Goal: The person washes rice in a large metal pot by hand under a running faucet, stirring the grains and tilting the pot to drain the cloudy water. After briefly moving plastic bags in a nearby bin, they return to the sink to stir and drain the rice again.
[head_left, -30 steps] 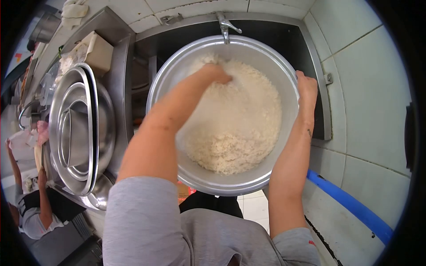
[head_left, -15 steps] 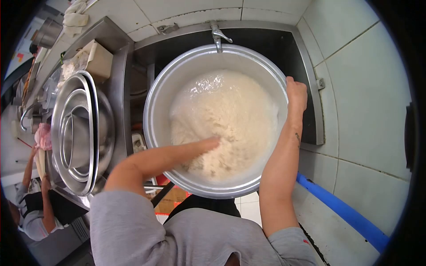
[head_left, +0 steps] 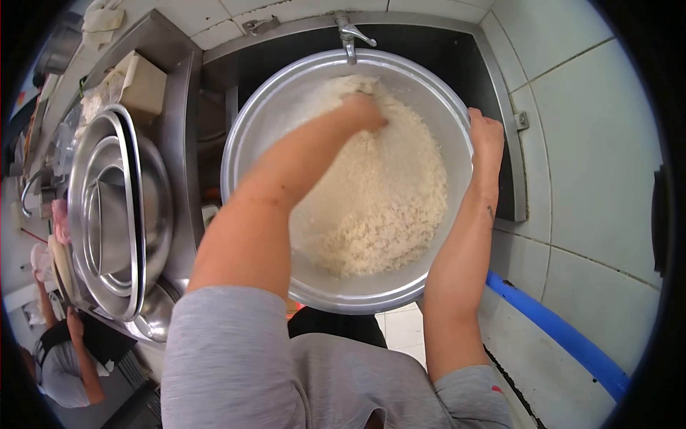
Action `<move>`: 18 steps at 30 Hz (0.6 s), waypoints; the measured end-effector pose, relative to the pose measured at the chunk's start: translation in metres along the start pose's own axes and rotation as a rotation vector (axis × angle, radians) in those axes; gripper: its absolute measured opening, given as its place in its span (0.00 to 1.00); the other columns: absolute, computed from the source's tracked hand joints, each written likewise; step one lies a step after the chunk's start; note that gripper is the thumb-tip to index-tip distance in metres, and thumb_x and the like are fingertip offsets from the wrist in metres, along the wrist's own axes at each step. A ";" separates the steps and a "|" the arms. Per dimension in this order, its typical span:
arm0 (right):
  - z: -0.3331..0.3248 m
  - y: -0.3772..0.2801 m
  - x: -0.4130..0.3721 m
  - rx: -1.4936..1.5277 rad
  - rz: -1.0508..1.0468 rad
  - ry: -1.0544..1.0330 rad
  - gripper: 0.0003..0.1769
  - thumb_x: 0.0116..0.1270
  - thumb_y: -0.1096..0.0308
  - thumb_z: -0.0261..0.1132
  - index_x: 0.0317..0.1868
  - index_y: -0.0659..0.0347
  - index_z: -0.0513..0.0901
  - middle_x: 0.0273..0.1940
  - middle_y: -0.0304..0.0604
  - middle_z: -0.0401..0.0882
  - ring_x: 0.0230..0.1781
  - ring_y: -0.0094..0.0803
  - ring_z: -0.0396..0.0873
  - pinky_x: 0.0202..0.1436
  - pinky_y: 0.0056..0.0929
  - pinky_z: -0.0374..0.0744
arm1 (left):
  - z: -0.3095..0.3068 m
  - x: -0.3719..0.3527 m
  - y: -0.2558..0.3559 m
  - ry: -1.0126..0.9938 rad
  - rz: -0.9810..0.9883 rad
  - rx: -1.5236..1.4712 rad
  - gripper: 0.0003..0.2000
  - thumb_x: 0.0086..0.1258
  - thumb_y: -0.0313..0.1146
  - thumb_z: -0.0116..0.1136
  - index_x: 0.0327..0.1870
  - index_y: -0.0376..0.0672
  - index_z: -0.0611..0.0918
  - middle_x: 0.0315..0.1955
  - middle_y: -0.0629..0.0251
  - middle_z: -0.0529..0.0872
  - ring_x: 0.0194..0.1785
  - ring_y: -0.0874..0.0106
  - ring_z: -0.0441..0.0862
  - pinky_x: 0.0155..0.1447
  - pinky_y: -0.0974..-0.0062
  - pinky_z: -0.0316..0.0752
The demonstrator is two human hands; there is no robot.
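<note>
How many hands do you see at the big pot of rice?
2. The left hand is in the rice, near the far side of the pot, fingertips hidden; the right hand holds the rim on the right.

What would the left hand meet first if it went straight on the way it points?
More rice, most likely: the left hand is sunk in it. Beyond that, the pot's far wall seems next, though the hand's depth is unclear.
</note>
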State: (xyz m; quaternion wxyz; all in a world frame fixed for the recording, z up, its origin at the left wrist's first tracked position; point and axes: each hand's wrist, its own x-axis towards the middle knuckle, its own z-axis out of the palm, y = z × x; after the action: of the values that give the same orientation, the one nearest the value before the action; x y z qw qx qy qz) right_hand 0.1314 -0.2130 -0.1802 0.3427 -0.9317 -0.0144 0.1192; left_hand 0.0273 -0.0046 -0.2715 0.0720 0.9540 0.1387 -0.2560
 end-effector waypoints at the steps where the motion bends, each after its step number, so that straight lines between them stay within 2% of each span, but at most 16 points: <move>1: 0.000 0.000 0.001 0.011 0.004 0.001 0.26 0.51 0.49 0.53 0.37 0.62 0.83 0.41 0.57 0.80 0.45 0.53 0.76 0.49 0.40 0.72 | -0.014 -0.026 -0.014 0.027 -0.083 -0.119 0.30 0.59 0.63 0.46 0.48 0.45 0.81 0.50 0.55 0.79 0.56 0.57 0.74 0.61 0.52 0.62; 3: 0.000 0.000 0.001 0.034 0.013 0.000 0.25 0.50 0.49 0.54 0.36 0.63 0.83 0.40 0.57 0.80 0.45 0.53 0.76 0.49 0.40 0.72 | 0.002 -0.024 -0.057 -0.217 -0.059 -0.131 0.32 0.60 0.65 0.42 0.50 0.47 0.80 0.53 0.55 0.76 0.58 0.54 0.70 0.65 0.60 0.58; 5: 0.002 0.002 0.002 0.056 0.020 -0.006 0.25 0.50 0.49 0.55 0.36 0.63 0.83 0.40 0.57 0.80 0.45 0.52 0.77 0.50 0.40 0.71 | 0.011 -0.057 -0.076 -0.229 -0.173 -0.122 0.32 0.64 0.62 0.40 0.57 0.44 0.75 0.60 0.57 0.70 0.64 0.55 0.64 0.68 0.67 0.53; 7: 0.001 0.000 0.003 0.070 0.028 -0.011 0.25 0.50 0.49 0.55 0.36 0.63 0.83 0.40 0.57 0.80 0.45 0.51 0.77 0.50 0.40 0.71 | 0.027 -0.083 -0.096 -0.266 -0.229 -0.183 0.30 0.64 0.59 0.40 0.56 0.43 0.75 0.59 0.56 0.70 0.64 0.56 0.64 0.68 0.66 0.53; 10: 0.001 -0.003 -0.001 0.064 0.042 -0.009 0.25 0.51 0.50 0.55 0.36 0.63 0.83 0.40 0.57 0.80 0.44 0.51 0.77 0.50 0.40 0.71 | 0.062 -0.118 -0.102 -0.326 -0.167 -0.367 0.27 0.65 0.54 0.41 0.55 0.41 0.75 0.58 0.55 0.71 0.63 0.56 0.64 0.68 0.65 0.52; 14: 0.000 -0.004 -0.002 0.019 0.026 -0.024 0.25 0.51 0.50 0.54 0.36 0.63 0.83 0.40 0.57 0.80 0.44 0.53 0.76 0.49 0.41 0.72 | 0.104 -0.155 -0.051 -0.361 0.094 -0.578 0.23 0.66 0.47 0.42 0.53 0.39 0.74 0.57 0.53 0.72 0.62 0.56 0.64 0.69 0.63 0.51; 16: -0.002 -0.005 -0.002 -0.015 0.013 -0.027 0.25 0.52 0.50 0.53 0.36 0.63 0.83 0.40 0.57 0.79 0.44 0.53 0.76 0.49 0.41 0.72 | 0.115 -0.162 -0.008 -0.349 0.342 -0.612 0.21 0.66 0.44 0.43 0.53 0.37 0.74 0.56 0.52 0.72 0.62 0.56 0.64 0.69 0.62 0.51; 18: -0.002 -0.008 -0.005 -0.059 0.008 -0.009 0.25 0.52 0.50 0.52 0.36 0.62 0.83 0.41 0.57 0.79 0.44 0.54 0.76 0.49 0.42 0.72 | 0.124 -0.153 0.040 -0.291 0.672 -0.609 0.20 0.67 0.41 0.43 0.52 0.36 0.74 0.55 0.51 0.72 0.62 0.56 0.65 0.69 0.61 0.51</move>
State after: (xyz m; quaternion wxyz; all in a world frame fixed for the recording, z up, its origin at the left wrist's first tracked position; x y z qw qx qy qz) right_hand 0.1272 -0.2082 -0.1724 0.3146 -0.9409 -0.0158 0.1240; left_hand -0.1458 -0.1037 -0.2970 0.4457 0.8359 -0.1202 -0.2970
